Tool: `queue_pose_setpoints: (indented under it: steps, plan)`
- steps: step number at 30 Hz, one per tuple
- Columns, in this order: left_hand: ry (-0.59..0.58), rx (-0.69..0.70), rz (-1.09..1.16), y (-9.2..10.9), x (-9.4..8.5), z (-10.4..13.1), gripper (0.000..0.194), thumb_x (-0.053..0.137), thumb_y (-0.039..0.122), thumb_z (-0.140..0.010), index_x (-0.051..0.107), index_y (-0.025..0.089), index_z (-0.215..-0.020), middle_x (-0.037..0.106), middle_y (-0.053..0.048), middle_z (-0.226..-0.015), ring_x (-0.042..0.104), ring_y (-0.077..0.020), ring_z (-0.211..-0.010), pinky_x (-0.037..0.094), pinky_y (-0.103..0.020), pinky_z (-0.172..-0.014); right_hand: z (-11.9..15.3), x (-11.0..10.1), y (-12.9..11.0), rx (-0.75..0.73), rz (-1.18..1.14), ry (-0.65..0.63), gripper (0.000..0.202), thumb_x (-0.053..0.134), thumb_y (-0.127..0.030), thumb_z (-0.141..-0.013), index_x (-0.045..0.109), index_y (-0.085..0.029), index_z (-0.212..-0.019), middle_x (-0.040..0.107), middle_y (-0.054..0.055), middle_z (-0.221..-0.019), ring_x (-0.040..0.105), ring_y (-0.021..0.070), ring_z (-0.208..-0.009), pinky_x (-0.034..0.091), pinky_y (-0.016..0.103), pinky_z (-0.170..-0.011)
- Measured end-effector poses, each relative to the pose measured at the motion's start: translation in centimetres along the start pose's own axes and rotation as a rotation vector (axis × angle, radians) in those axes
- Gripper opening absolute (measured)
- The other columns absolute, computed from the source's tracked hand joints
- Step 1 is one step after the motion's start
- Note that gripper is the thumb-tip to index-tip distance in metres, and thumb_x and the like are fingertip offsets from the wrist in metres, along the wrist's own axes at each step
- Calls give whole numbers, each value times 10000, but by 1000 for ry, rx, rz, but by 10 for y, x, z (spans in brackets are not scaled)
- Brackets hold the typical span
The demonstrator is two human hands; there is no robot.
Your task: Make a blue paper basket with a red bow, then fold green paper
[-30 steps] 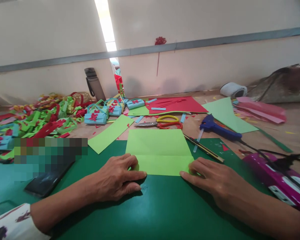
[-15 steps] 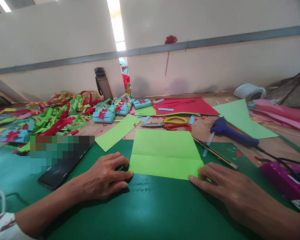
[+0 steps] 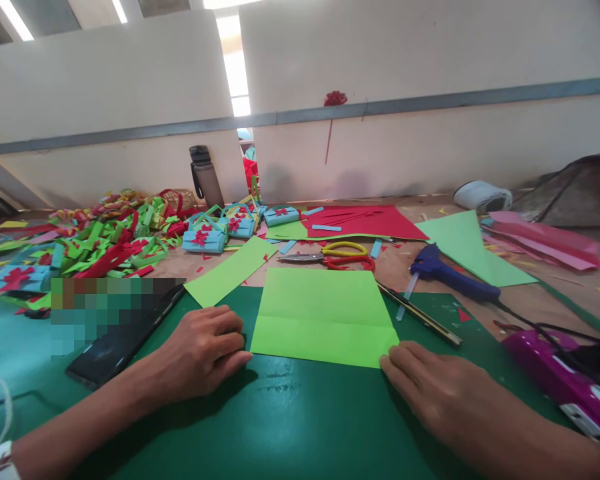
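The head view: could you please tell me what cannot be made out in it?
Head view, black phone: pixelated blocks hide its upper part.
Head view, green sheet: the right hand covers its near right corner.
Head view, left hand: its own curled fingers hide some of their tips.
Head view, purple power strip: cut off by the right edge.
Head view, brown bag: also cut off there.

Got the sheet [image 3: 325, 310] flat on the mat [image 3: 300, 427], between left hand [image 3: 205, 350] at near left corner and right hand [image 3: 433, 380] at near right; got scissors [image 3: 307, 257] just behind it, plus a box cutter [image 3: 427, 318] and glue gun [image 3: 455, 280] to its right; see a power strip [image 3: 543, 360] way right of it, a phone [image 3: 100, 360] left, paper bags [image 3: 205, 240] behind-left, bottle [image 3: 209, 179] farther back.
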State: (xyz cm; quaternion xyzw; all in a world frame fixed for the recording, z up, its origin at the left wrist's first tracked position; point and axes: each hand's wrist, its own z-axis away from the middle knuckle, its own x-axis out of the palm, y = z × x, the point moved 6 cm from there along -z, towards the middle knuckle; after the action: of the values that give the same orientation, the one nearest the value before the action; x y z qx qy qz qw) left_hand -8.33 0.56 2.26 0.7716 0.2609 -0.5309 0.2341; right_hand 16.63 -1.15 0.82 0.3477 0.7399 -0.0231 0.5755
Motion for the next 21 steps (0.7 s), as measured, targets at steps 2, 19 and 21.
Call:
queue_pose_setpoints:
  steps: [2,19,21]
  plan:
    - [18,-15,-15,14,3,-14,268,432,273,-936,605,162,-764,586,-53,-758,521,-154,-668,393,-278,-597,-4,2,-5,-4,68,9,243,434,41,-639,571,-159,-657,553,59,-576,509,197,-506,327,289,-407]
    - [193,130,-510,51,22,-84,223,413,4,-769,578,147,-814,673,-123,-925,616,-189,-587,483,-281,-484,-30,-20,-8,175,-156,122,195,436,-84,-839,510,-181,-688,549,16,-596,479,156,-502,305,289,-467]
    - [320,149,-392,36,5,-87,242,395,5,-802,580,159,-820,673,-106,-956,642,-189,-670,504,-282,-554,-33,-29,-1,193,-261,203,198,413,-203,-921,553,-161,-788,588,24,-635,528,161,-549,374,285,-506]
